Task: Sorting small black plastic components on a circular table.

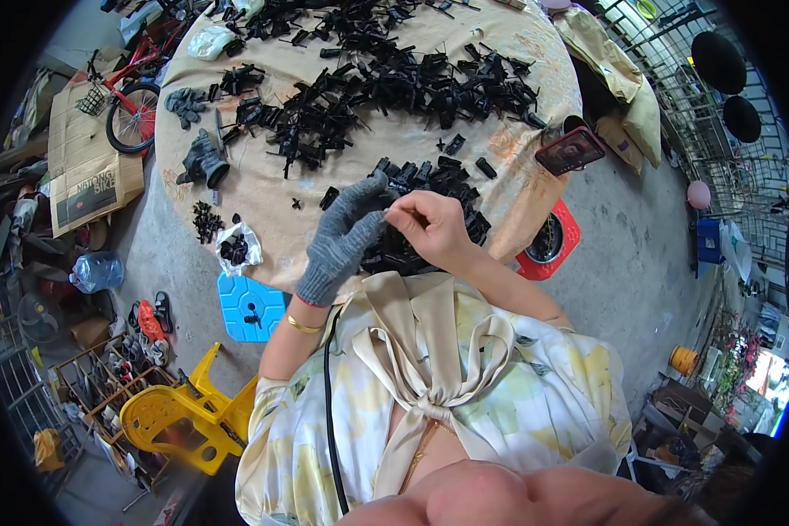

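My left hand [340, 241], in a grey knitted glove, is held over the near side of the cloth-covered round table [263, 197], its fingers bent and closed. My bare right hand [436, 230] meets it at the fingertips, thumb and forefinger pinched together. Whatever is between the fingers is too small or hidden to name. Beneath and behind both hands lies a near pile of small black plastic parts [451, 186]. A much larger heap of similar black parts [386, 92] spreads over the far half of the table.
At the table's left lie dark grey gloves [205, 159] and a white bag with small black pieces [238, 248]. A phone [570, 151] stands at the right edge. Below are a blue stool [250, 309], a red stool [563, 230] and a yellow chair [188, 416].
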Motion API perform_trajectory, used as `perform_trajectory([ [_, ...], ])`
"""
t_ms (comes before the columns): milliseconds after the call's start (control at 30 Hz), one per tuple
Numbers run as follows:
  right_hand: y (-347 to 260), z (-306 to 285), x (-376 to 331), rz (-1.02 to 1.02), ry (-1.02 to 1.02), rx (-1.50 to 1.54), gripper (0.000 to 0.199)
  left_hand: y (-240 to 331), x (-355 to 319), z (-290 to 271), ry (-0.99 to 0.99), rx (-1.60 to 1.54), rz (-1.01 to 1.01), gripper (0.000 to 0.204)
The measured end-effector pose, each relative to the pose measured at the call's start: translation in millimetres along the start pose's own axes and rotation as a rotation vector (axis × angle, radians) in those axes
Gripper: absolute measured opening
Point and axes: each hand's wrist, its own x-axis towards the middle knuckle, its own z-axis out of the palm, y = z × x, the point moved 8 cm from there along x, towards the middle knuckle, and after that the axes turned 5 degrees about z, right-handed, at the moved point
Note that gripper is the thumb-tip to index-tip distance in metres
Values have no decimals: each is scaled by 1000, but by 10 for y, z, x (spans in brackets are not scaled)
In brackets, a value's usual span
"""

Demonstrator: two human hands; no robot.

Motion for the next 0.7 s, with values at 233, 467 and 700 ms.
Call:
perform_trajectory([
  [233,380,60,-69,460,-6,387,13,30,-62,121,67,272,148,62],
  [467,448,149,-120,525,-159,437,13,72,-75,68,132,-34,165,51],
  [700,378,159,-71,533,-208,315,13,125,-143,66,180,108,149,39],
])
